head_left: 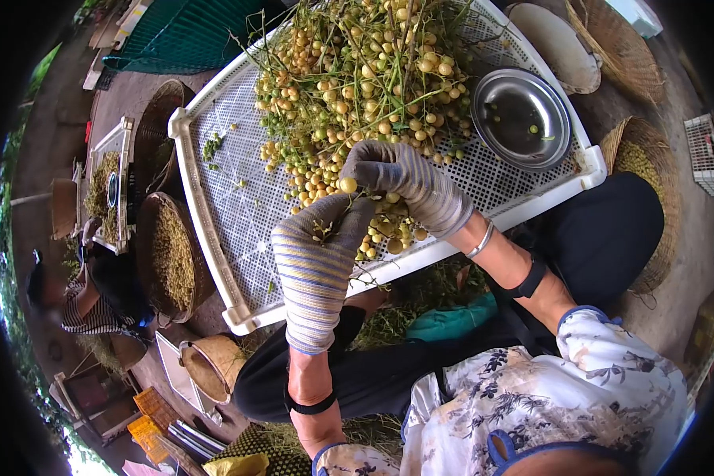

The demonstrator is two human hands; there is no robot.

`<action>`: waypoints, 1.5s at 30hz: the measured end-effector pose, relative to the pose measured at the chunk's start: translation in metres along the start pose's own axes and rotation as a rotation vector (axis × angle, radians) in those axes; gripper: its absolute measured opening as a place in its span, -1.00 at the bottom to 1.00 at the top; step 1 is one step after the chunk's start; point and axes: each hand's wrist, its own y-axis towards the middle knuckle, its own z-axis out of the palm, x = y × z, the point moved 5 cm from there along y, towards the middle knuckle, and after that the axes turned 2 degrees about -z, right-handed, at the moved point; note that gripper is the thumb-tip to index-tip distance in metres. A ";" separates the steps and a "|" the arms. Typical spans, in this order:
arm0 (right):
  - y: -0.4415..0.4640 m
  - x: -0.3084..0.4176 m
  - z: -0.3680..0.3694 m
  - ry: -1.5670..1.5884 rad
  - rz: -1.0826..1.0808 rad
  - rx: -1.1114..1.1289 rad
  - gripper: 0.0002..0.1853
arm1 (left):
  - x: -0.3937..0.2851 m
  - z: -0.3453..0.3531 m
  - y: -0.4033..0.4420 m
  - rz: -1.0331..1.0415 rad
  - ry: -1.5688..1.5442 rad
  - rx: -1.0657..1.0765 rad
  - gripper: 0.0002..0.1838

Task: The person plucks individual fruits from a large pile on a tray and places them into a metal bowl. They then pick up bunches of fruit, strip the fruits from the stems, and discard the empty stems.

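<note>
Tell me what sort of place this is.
Probably a small farm's fruit-sorting area: small round fruit still on stems heaped on a perforated white tray, woven baskets of loose fruit on the floor, and another person near a similar tray.

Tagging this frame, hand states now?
Left hand: fingers closed, small stems between them.
Right hand: fingers closed at a yellow fruit; whether it grips it can't be told.

The white perforated tray (222,198) is heaped with round yellowish fruit (365,87) on stems; a metal bowl (516,144) (shiny, round) is set beside the heap, and small green sprigs (212,146) are scattered.
</note>
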 end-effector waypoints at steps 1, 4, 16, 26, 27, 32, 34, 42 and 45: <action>0.000 -0.003 0.001 0.035 -0.018 -0.041 -0.67 | -0.004 -0.001 -0.002 -0.027 -0.018 -0.005 -0.80; -0.001 -0.015 0.002 0.288 0.082 -0.056 -0.61 | 0.008 -0.002 -0.010 -0.090 -0.126 -0.052 -0.79; 0.006 -0.035 0.000 -0.035 0.122 0.173 -0.54 | 0.053 -0.012 -0.018 -0.367 -0.322 -0.157 -0.69; 0.004 -0.039 0.007 0.192 0.074 -0.072 -0.79 | 0.050 -0.018 -0.017 -0.380 -0.344 -0.195 -0.64; 0.004 -0.042 0.006 0.167 0.103 -0.097 -0.78 | 0.049 -0.021 -0.016 -0.368 -0.319 -0.175 -0.63; 0.006 -0.036 0.006 0.191 0.175 0.139 -0.69 | 0.032 -0.037 -0.011 -0.357 -0.189 -0.148 -0.64; 0.005 -0.033 0.006 0.126 0.208 0.206 -0.70 | 0.032 -0.039 -0.008 -0.335 -0.143 -0.132 -0.63; 0.004 -0.031 0.010 0.212 0.000 -0.066 -0.79 | 0.047 -0.029 -0.004 -0.402 -0.166 -0.087 -0.52; 0.002 -0.036 0.011 0.238 0.057 -0.103 -0.80 | 0.048 -0.032 -0.002 -0.401 -0.162 0.001 -0.51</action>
